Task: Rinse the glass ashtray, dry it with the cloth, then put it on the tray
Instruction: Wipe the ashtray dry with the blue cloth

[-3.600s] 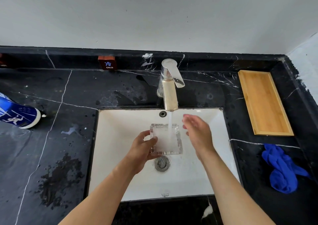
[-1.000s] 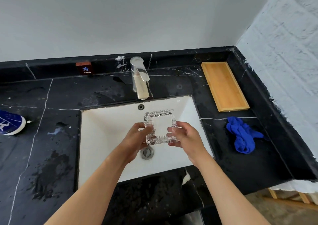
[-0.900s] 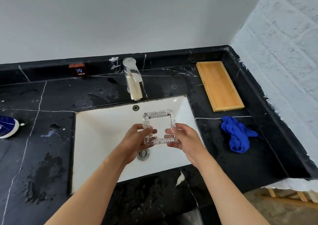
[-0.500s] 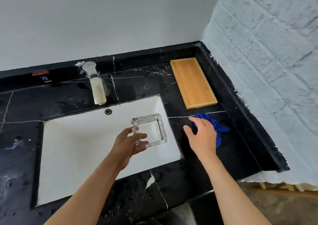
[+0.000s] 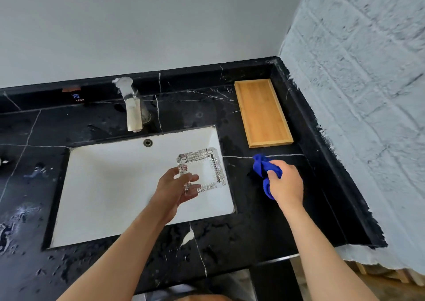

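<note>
A square, ridged glass ashtray (image 5: 204, 169) hangs over the right half of the white sink (image 5: 110, 185), held by its near left corner in my left hand (image 5: 176, 188). To its right, over the black counter, my right hand (image 5: 286, 183) is shut on the bunched blue cloth (image 5: 262, 168), which sticks out above and below the fist. The wooden tray (image 5: 262, 114) lies flat at the back right of the counter, with nothing on it. Cloth and ashtray are apart.
A chrome faucet (image 5: 132, 107) stands behind the sink with no water running. The black marble counter (image 5: 230, 238) is wet and spotted, with a raised black rim along the white brick wall (image 5: 356, 116) at the right. A small "COLD" label (image 5: 77, 96) sits at the back left.
The water stopped and my right hand left the ashtray. It reached right and closed on the blue cloth, lifting it. My left hand alone now holds the ashtray; the view swung right.
</note>
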